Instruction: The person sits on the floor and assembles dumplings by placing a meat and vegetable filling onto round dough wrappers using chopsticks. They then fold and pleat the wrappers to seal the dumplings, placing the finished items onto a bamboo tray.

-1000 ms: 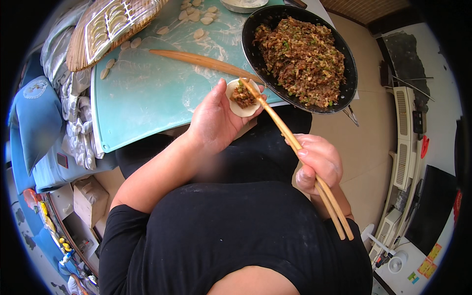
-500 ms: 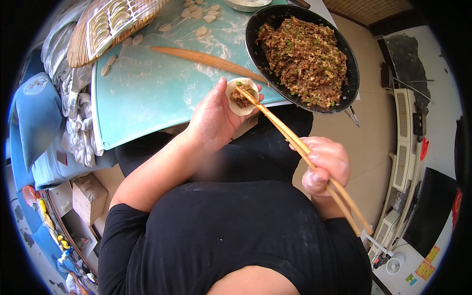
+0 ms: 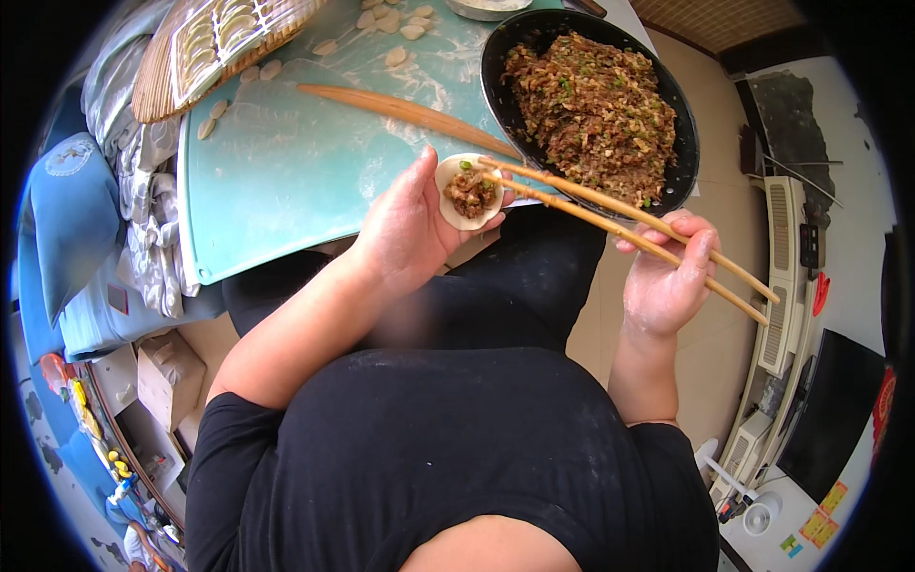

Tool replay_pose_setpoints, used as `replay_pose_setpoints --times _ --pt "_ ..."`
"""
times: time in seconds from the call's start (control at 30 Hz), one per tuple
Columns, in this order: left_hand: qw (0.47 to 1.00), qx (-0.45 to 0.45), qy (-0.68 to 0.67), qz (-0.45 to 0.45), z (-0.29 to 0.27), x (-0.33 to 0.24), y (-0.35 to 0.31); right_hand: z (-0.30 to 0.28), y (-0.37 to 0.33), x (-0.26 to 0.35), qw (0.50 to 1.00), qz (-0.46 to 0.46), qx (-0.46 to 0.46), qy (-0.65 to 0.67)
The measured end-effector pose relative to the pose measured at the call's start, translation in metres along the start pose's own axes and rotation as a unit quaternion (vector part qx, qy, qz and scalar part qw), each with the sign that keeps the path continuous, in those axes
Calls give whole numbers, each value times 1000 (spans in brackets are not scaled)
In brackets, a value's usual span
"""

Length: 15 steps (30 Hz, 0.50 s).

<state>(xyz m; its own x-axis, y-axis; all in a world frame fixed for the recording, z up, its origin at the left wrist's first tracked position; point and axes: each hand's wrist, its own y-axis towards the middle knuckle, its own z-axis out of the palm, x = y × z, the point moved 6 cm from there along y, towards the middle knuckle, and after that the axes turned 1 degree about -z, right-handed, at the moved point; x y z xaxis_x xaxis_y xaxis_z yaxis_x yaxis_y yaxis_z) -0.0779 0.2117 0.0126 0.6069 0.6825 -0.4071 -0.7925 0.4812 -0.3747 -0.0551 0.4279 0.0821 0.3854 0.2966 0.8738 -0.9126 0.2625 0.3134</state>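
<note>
My left hand [image 3: 410,224] cradles a round dumpling wrapper [image 3: 447,202] near the board's front edge. A clump of brown meat filling [image 3: 472,194] with green bits lies in the wrapper's middle. My right hand [image 3: 672,272] grips a pair of wooden chopsticks [image 3: 610,219], their tips slightly apart at the wrapper's right side. Beyond them, a black pan [image 3: 688,143] holds a large heap of the same filling. A tapered wooden rolling pin [image 3: 400,112] lies across the floured green board [image 3: 276,181], its right end against the pan.
At the far left, a woven tray [image 3: 152,86] carries a white sectioned tray [image 3: 179,71] of shaped dumplings. Several wrappers [image 3: 396,56] and dough pieces lie scattered on the board. A pale bowl [image 3: 486,8] stands at the back. Bunched grey cloth [image 3: 152,191] borders the board's left.
My right hand has moved right and up, turning the chopsticks flatter. Their tips have lifted off the filling toward the wrapper's right edge and spread apart. The left hand has barely moved.
</note>
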Motion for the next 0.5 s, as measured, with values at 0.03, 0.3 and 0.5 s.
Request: replay_pose_setpoints --times 0.03,0.3,0.5 --pt "1000 8 5 -11 1 1 0 0 2 0 1000 -7 7 -6" --pt "1000 7 5 -24 1 3 -5 7 1 -5 999 -9 46 -27" --pt "1000 6 0 -17 1 0 -5 11 -2 -5 996 -16 75 -43"
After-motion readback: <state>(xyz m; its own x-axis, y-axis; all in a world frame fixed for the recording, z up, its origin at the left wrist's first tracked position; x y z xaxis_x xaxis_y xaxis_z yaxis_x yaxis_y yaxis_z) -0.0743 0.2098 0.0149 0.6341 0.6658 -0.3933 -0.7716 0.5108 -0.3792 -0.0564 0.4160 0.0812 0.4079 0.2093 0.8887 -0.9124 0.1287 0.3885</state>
